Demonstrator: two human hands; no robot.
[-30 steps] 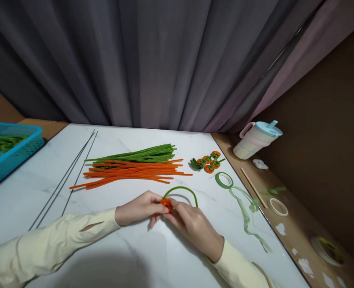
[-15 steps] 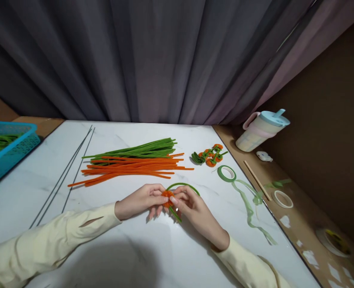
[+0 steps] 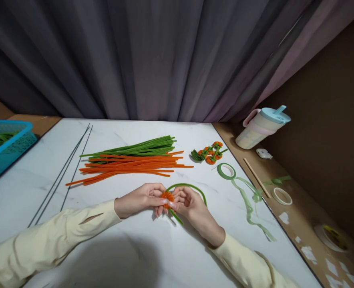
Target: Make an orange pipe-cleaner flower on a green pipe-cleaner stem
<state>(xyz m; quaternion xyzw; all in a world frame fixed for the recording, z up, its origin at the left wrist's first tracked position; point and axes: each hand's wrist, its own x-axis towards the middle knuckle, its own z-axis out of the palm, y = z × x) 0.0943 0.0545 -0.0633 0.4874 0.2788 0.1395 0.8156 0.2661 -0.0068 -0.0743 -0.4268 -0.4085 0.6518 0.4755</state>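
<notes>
My left hand and my right hand meet over the white marble table, both pinching a small orange pipe-cleaner coil. A green pipe cleaner arcs out from the coil over my right hand, and its short end pokes out below the fingers. Behind the hands lies a pile of orange pipe cleaners with green pipe cleaners on its far side.
Thin dark wires lie at the left. Finished orange and green pieces and a green tape roll with a loose strip sit at the right. A lidded cup and a blue basket stand at the sides.
My right hand has turned palm up and drawn the green pipe cleaner around the orange coil; its short end now sticks out below. The view has shifted slightly.
</notes>
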